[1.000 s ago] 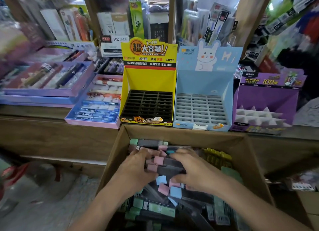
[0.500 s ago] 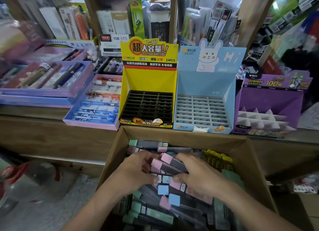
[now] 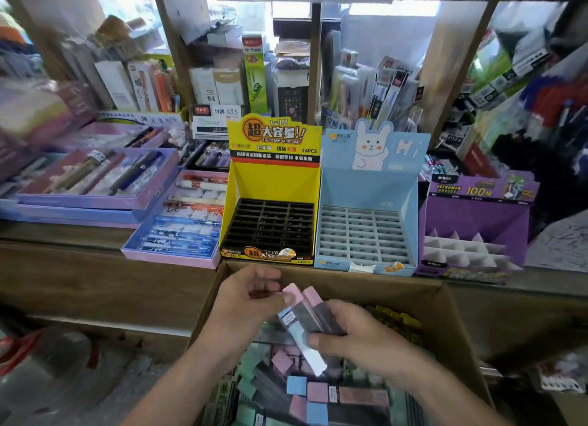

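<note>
A bunch of slim lead-refill cases (image 3: 305,317) with pink and blue caps is held above an open cardboard box (image 3: 451,323). My right hand (image 3: 359,339) grips the lower end of the bunch, fingers curled round it. My left hand (image 3: 251,301) holds the upper end, thumb pressed on a pink cap. More cases (image 3: 311,390) in pink, blue and green lie loose in the box below. Behind the box stand a yellow display box (image 3: 270,203) with a black empty grid and a blue rabbit display box (image 3: 366,215) with a grey empty grid.
A purple display box (image 3: 474,225) stands right of the blue one on the wooden counter (image 3: 79,266). Purple trays of pens (image 3: 95,180) and a pink tray of pens (image 3: 178,231) lie to the left. Packed stationery shelves rise behind.
Both hands have lifted a bunch of cases out of the box, from down among the pile to above it. The view has tilted upward.
</note>
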{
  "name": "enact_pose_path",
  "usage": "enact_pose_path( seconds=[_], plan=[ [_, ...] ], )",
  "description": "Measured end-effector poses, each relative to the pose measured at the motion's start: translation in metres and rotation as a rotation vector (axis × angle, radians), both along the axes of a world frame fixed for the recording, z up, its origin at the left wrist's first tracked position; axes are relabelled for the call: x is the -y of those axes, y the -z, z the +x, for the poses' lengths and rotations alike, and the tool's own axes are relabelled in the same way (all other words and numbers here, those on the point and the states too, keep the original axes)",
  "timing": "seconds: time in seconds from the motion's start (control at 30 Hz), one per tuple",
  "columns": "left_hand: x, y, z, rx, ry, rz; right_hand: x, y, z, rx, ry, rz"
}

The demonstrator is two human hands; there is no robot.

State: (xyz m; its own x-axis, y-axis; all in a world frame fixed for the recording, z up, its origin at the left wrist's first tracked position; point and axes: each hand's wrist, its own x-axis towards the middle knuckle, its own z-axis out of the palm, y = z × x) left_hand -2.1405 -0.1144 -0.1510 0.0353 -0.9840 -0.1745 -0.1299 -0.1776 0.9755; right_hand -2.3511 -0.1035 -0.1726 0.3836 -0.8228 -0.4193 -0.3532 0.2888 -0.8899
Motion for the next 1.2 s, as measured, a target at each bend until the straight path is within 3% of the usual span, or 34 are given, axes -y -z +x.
enact_pose_path(
  seconds=[0.3, 0.4, 0.5, 0.57, 0.77, 0.93, 1.0, 1.1, 1.2],
  plan=[
    [0.000, -0.015, -0.033, -0.104, -0.222, -0.055, -0.006, -0.010, 0.004, 0.208, 0.217, 0.039],
    [-0.005, -0.021, -0.041, -0.183, -0.260, 0.036, -0.005, -0.020, 0.006, 0.262, 0.270, 0.010],
    [-0.011, -0.021, -0.055, -0.394, -0.117, 0.214, -0.003, -0.032, 0.008, 0.276, 0.264, -0.037],
    [-0.013, -0.017, -0.065, -0.450, -0.109, 0.277, -0.001, -0.039, 0.010, 0.249, 0.233, -0.070],
    [-0.002, -0.016, -0.071, -0.485, -0.227, 0.227, 0.006, -0.045, 0.009, 0.184, 0.154, -0.195],
    [0.004, -0.007, -0.065, -0.280, -0.254, 0.141, 0.006, -0.039, 0.002, 0.079, 0.387, -0.217],
    [0.008, -0.002, -0.056, -0.236, -0.294, 0.100, 0.005, -0.044, -0.004, -0.028, 0.403, -0.314],
    [0.014, 0.001, -0.048, -0.425, -0.223, 0.112, 0.015, -0.062, -0.016, -0.102, 0.399, -0.378],
    [0.021, 0.006, -0.048, -0.390, -0.215, 0.040, 0.034, -0.083, -0.022, -0.122, 0.336, -0.402]
  ],
)
